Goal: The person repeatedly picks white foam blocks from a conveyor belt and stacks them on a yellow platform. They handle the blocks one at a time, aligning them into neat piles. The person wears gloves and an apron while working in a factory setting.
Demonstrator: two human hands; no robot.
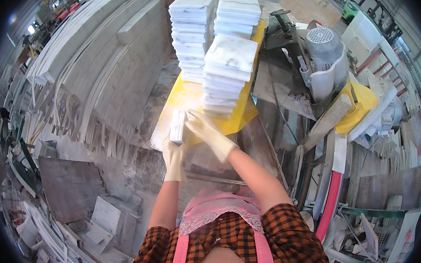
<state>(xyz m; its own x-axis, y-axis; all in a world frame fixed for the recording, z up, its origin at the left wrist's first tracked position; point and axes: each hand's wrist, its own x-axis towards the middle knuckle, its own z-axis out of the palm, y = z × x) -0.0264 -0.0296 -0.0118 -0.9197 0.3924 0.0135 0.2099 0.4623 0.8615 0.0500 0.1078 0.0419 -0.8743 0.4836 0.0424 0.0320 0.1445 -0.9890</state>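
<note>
A small bundle of white marble tiles stands on edge over the near end of the yellow-covered platform. My left hand, in a cream rubber glove, is closed around its near end; the fingers are partly hidden. From the right, my right hand, gloved the same way, presses its fingertips to the bundle's upper right edge. Just beyond my hands rises a stack of white marble tiles with grey veins. Behind and left of it stands a taller tile stack, with another stack at the back.
Long pale stone slabs lean in rows on the left. To the right stand a grey motor, a wooden beam and a yellow sheet. Stone offcuts lie low on the left; a red bar runs at the right.
</note>
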